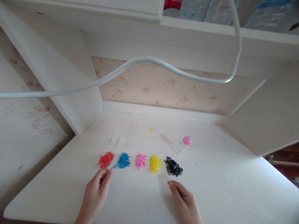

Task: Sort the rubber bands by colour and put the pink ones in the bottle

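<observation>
Small rubber bands lie in a row of loose piles, sorted by colour. From left to right they are red bands (106,160), blue bands (123,160), pink bands (140,161), yellow bands (155,164) and black bands (173,166). My left hand (97,187) is closed just below the red pile, its thumb against the curled fingers. Below the black pile, my right hand (184,199) is closed in a pinch, thumb on forefinger. Whatever either hand may hold is hidden or too small to make out.
Behind the piles stands a small clear container with a pink lid (187,141). A few yellow and pink bands (152,129) lie farther back on the white desk (135,199). A white cable (149,59) crosses the view above, below a shelf (196,26).
</observation>
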Motion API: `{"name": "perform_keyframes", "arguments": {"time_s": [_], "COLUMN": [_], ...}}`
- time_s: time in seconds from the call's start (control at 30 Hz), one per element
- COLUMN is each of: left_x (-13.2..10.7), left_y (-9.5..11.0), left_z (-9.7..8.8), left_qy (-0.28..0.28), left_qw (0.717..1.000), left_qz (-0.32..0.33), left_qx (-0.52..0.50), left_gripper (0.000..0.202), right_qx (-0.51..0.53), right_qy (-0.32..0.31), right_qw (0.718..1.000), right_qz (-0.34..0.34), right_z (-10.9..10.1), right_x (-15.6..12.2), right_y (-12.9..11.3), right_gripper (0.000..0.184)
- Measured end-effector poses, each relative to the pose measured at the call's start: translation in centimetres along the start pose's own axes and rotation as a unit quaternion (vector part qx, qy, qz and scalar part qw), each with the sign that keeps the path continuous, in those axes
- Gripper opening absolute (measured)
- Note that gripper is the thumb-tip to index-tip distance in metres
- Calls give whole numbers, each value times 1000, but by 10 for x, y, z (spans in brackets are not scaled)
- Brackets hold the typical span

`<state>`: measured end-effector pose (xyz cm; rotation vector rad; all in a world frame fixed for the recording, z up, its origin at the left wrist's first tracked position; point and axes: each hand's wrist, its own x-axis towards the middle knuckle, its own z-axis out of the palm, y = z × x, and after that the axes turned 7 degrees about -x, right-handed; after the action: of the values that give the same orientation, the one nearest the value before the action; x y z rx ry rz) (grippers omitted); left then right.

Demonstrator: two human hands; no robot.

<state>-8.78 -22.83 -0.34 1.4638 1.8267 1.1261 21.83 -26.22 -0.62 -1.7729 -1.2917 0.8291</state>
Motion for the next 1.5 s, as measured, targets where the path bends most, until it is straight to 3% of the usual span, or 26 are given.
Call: {"name": "perform_keyframes", "arguments": {"time_s": [0.13, 0.23, 0.3, 0.4, 0.57, 0.77, 0.9, 1.03, 1.13, 1.33, 1.5], "left_x": [9, 12, 12, 11, 11, 12, 14, 13, 12, 10, 8], "left_y": [-4, -6, -7, -8, -6, -3, -3, -3, -4, -5, -2], "left_z": [-3, -3, -2, -1, -1, 2, 1, 1, 0, 0, -2], "left_qy": [1, -6, -4, 4, -10, -18, -28, -42, -40, -44, -43], "left_qw": [998, 998, 998, 997, 996, 997, 998, 998, 998, 998, 998], "left_qz": [-30, -32, -30, -24, -22, -27, -25, -20, -21, -20, -23], "left_qx": [-53, -59, -60, -68, -81, -70, -56, -52, -47, -46, -46], "left_gripper": [39, 40, 40, 39, 41, 44, 41, 39, 38, 37, 37], "right_qx": [0, -57, -124, -310, -408, -483, -512, -518, -506, -444, -448], "right_qy": [-91, -107, -93, -82, -73, -74, -72, -82, -101, -199, -190], "right_qw": [996, 991, 982, 941, 909, 872, 856, 851, 854, 856, 853], "right_qz": [14, -54, -111, -106, -48, -14, -15, -24, -57, -173, -192], "right_z": [-1, 1, 8, 27, 59, 74, 73, 67, 59, 54, 65], "right_x": [14, 33, 57, 111, 195, 229, 232, 219, 194, 129, 100], "right_y": [-17, -48, -71, -95, -100, -101, -104, -109, -117, -128, -124], "right_gripper": [41, 38, 39, 36, 43, 36, 32, 31, 25, 25, 25]}}
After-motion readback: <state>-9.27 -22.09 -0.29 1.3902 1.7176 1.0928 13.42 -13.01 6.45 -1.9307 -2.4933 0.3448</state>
